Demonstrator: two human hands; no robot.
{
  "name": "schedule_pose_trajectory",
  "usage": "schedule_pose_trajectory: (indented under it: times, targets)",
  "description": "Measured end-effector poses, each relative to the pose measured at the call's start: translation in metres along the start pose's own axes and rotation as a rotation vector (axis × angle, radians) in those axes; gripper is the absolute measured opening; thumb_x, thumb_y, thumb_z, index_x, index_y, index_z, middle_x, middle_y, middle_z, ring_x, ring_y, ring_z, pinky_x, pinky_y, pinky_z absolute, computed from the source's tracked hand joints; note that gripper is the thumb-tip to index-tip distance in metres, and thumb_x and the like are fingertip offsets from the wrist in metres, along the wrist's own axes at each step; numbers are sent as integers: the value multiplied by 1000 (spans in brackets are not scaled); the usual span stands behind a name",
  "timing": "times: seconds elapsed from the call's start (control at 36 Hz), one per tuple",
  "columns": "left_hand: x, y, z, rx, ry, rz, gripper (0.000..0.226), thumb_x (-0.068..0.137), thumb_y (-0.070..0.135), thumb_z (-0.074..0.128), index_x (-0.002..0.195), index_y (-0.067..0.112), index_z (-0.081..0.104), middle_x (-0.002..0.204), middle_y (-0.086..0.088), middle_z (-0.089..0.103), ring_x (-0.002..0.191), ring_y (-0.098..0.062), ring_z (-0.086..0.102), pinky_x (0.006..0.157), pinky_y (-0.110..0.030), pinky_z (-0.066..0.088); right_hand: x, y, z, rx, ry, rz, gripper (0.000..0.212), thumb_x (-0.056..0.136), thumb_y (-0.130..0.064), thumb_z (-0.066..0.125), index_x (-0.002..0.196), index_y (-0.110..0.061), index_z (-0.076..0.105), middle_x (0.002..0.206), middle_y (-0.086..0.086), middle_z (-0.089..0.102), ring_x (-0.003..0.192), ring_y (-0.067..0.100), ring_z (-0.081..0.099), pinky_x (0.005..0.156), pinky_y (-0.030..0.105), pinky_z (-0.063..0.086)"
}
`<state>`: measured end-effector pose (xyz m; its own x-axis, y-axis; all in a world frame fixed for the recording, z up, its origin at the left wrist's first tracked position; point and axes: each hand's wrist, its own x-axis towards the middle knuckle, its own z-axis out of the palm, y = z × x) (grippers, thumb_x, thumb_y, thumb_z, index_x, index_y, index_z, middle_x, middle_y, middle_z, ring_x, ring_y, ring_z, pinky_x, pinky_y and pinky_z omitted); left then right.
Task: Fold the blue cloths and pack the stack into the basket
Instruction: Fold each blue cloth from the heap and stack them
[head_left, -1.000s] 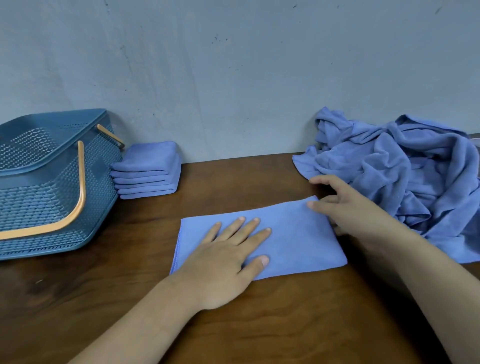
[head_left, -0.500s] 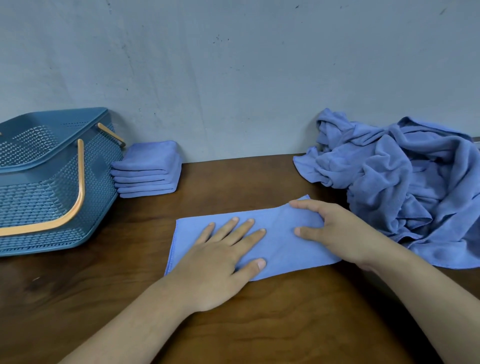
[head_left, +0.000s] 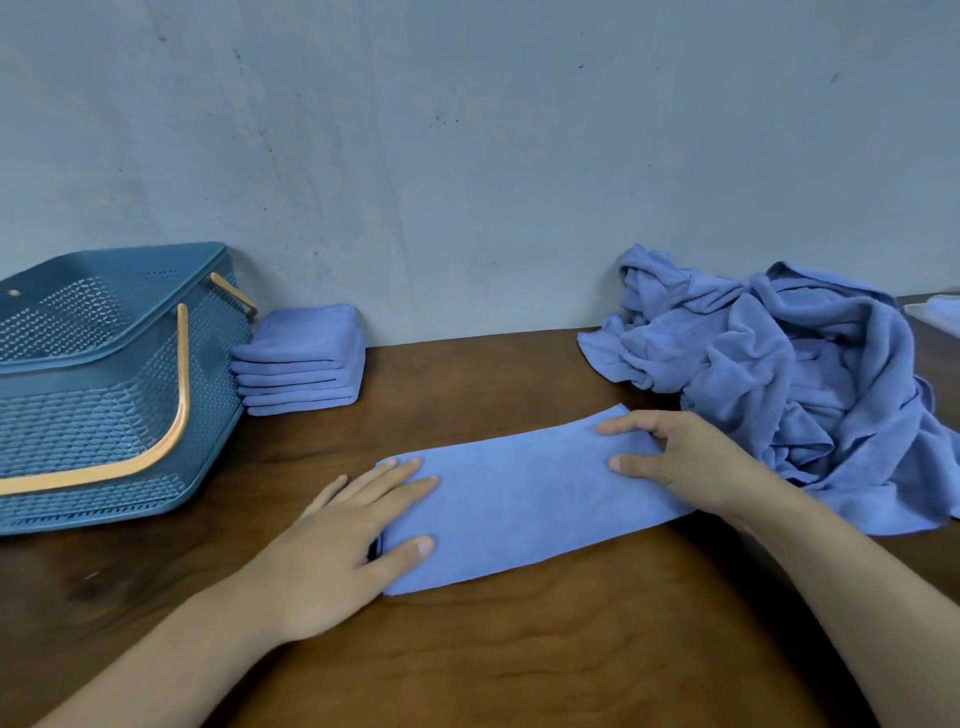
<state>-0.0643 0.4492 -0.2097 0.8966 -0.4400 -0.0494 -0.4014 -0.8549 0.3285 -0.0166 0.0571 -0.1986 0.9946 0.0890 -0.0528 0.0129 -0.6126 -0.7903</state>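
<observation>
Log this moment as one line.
left hand: flat on long blue cloth | right hand: resting on its other end | folded blue cloth stack: beside blue plastic basket, unpacked

I'm at a plain folding spot, home or workroom I cannot tell: a dark wooden table (head_left: 519, 649) set against a bare, scuffed grey wall (head_left: 467, 156). On it sit a blue plastic basket (head_left: 104, 415), a stack (head_left: 301, 358) of folded cloths just beside it, and a heap (head_left: 779, 374) of unfolded ones.
</observation>
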Motion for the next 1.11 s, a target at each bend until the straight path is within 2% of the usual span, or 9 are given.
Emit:
schedule_pose_trajectory:
  times: [0.25, 0.33, 0.47, 0.61, 0.67, 0.72, 0.89, 1.03, 1.11]
  targets:
    - [-3, -35, 7, -234, 148, 34, 56, 90, 80, 50, 144, 66, 45, 156, 45, 29, 150, 14, 19, 127, -30, 21, -3, -78, -6, -155, 55, -78, 32, 92, -24, 79, 115, -46, 74, 118, -7, 72, 109, 6, 65, 99, 31, 53]
    - [-2, -36, 7, -333, 207, 32, 45, 94, 67, 61, 138, 61, 53, 148, 44, 41, 146, 13, 30, 123, -27, 29, -6, -121, 0, -277, -8, -96, 41, 94, -23, 76, 127, -47, 69, 122, -17, 64, 105, -6, 58, 85, 16, 46]
    - [1, -31, 1, -529, 376, -49, 19, 100, 38, 69, 115, 49, 69, 118, 33, 65, 118, 6, 59, 100, -21, 44, -7, -169, 32, -430, -104, -97, 46, 93, -20, 70, 132, -44, 66, 77, -23, 62, 68, -14, 56, 61, 4, 39]
    - [2, -28, -5, -819, 412, -160, 21, 105, 21, 58, 113, 36, 72, 97, 11, 78, 84, -8, 70, 81, -37, 56, -12, -195, 82, -534, -202, -124, 50, 91, -16, 65, 139, -30, 64, 119, -9, 70, 102, 11, 68, 90, 24, 54]
    - [2, -24, -6, -953, 386, -183, 23, 108, 15, 54, 120, 28, 68, 95, 2, 79, 76, -13, 67, 67, -41, 56, -13, -192, 103, -531, -236, -130, 42, 91, -14, 62, 132, -19, 65, 112, 0, 70, 87, 11, 66, 74, 22, 49]
    - [3, -21, -6, -1045, 352, -205, 24, 109, 12, 52, 128, 22, 63, 96, -2, 79, 76, -16, 68, 60, -37, 55, -14, -183, 125, -505, -274, -120, 44, 93, -13, 60, 136, -23, 61, 103, -6, 67, 69, 0, 56, 60, 15, 39]
    - [4, -22, -7, -1109, 275, -266, 33, 107, 11, 54, 138, 21, 55, 102, -1, 81, 91, -20, 77, 72, -36, 62, -18, -161, 145, -227, -236, -58, 62, 97, -32, 66, 151, -52, 44, 134, -21, 60, 110, -4, 58, 78, 11, 44]
    - [5, -23, -5, -1051, 290, -272, 34, 105, 22, 59, 138, 30, 56, 100, 3, 80, 91, -22, 77, 84, -45, 64, -20, -167, 129, 383, -145, 12, 22, 106, -28, 61, 125, -27, 73, 121, -9, 75, 97, 23, 77, 82, 35, 63]
    - [3, -23, -5, -987, 281, -242, 34, 103, 35, 63, 134, 46, 55, 98, 8, 79, 89, -23, 77, 89, -46, 63, -17, -149, 107, 309, 37, -137, 26, 105, -7, 56, 107, -22, 77, 110, -2, 78, 99, 22, 75, 95, 34, 58]
